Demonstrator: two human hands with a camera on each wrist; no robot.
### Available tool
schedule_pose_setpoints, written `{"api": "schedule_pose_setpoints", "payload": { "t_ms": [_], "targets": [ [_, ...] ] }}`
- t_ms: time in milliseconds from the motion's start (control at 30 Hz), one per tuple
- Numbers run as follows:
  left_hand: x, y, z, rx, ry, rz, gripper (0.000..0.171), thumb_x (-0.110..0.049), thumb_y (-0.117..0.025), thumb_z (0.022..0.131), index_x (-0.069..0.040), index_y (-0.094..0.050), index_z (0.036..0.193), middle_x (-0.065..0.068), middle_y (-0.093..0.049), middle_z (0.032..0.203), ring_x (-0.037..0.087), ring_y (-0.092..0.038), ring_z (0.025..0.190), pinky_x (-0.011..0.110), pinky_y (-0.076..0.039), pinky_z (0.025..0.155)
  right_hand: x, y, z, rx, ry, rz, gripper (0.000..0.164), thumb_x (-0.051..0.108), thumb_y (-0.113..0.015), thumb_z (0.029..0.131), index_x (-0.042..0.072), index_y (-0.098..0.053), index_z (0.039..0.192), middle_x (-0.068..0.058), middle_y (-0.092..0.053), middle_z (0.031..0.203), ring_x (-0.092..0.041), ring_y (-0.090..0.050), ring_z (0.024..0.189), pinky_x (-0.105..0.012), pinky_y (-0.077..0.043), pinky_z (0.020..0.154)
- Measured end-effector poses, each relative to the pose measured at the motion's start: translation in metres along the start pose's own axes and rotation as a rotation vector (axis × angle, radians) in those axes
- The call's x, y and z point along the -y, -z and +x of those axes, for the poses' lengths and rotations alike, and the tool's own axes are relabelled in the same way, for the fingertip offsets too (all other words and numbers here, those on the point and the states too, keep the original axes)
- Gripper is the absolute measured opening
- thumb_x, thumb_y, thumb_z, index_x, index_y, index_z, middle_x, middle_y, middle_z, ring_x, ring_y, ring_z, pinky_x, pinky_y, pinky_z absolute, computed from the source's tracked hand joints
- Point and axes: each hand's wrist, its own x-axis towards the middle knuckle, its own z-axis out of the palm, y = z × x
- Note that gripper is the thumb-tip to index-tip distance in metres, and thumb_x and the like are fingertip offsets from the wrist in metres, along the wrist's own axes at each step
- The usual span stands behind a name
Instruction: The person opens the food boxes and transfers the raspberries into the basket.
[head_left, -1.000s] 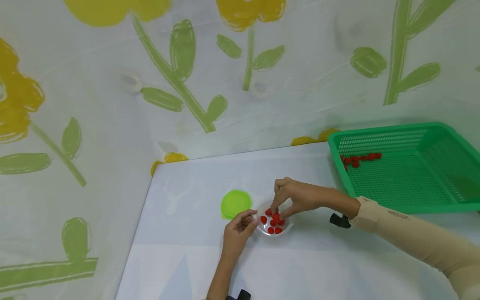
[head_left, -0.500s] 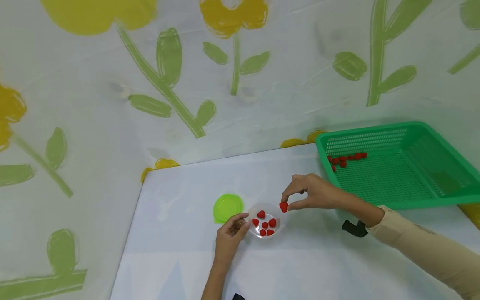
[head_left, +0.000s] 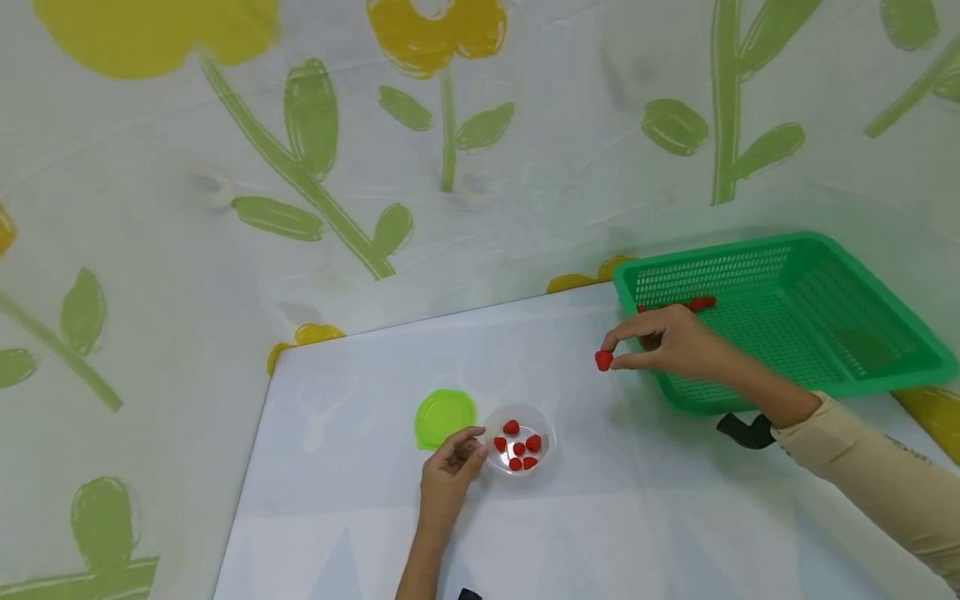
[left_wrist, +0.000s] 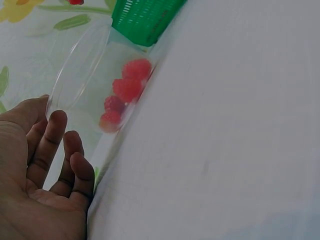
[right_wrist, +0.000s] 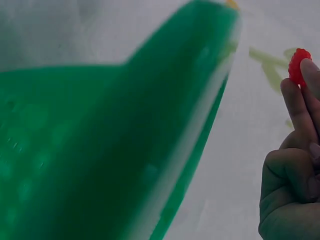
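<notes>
Left hand point(head_left: 448, 468) holds clear bowl point(head_left: 531, 417) containing berries point(head_left: 533, 443).

— We see red berries point(head_left: 533, 443) in a clear bowl point(head_left: 531, 414). Left of the bowl?
— A lime-green lid point(head_left: 446, 417). Right of the bowl, a darker green, mesh-patterned basket point(head_left: 795, 333) and a beige sleeve point(head_left: 862, 467).
— And behind the bowl?
— Our pale wall point(head_left: 555, 183), patterned with yellow flowers point(head_left: 408, 42) and green leaves point(head_left: 311, 117). Under it, a white table point(head_left: 352, 450) with faint blue triangles point(head_left: 341, 567).
</notes>
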Motion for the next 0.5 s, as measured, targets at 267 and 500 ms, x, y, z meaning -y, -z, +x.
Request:
{"api": "schedule_pose_setpoints", "payload": {
  "t_ms": [267, 500],
  "targets": [
    [0.003, 0.002, 0.000, 0.009, -0.016, -0.038, 0.026, -0.016, -0.077, 0.090, -0.016, -0.072, 0.116, 0.007, -0.065, 0.093, 0.018, -0.058, 0.079, 0.020, -0.049, 0.066, -0.016, 0.033, -0.014, -0.140, -0.261, -0.043, 0.021, 0.018, -0.084, 0.082, 0.018, -0.079, 0.102, 0.002, -0.070, 0.087, -0.016, -0.048, 0.061, -0.026, -0.041, 0.050],
    [0.003, 0.001, 0.001, 0.009, -0.004, -0.040, 0.027, -0.016, -0.076, 0.090, -0.016, -0.072, 0.116, 0.008, -0.065, 0.094, 0.017, -0.058, 0.080, 0.019, -0.049, 0.066, -0.028, 0.058, -0.021, -0.189, -0.385, -0.060, 0.025, 0.028, -0.083, 0.084, 0.018, -0.078, 0.107, -0.004, -0.071, 0.084, -0.017, -0.051, 0.065, -0.030, -0.045, 0.053]
  ]
}}
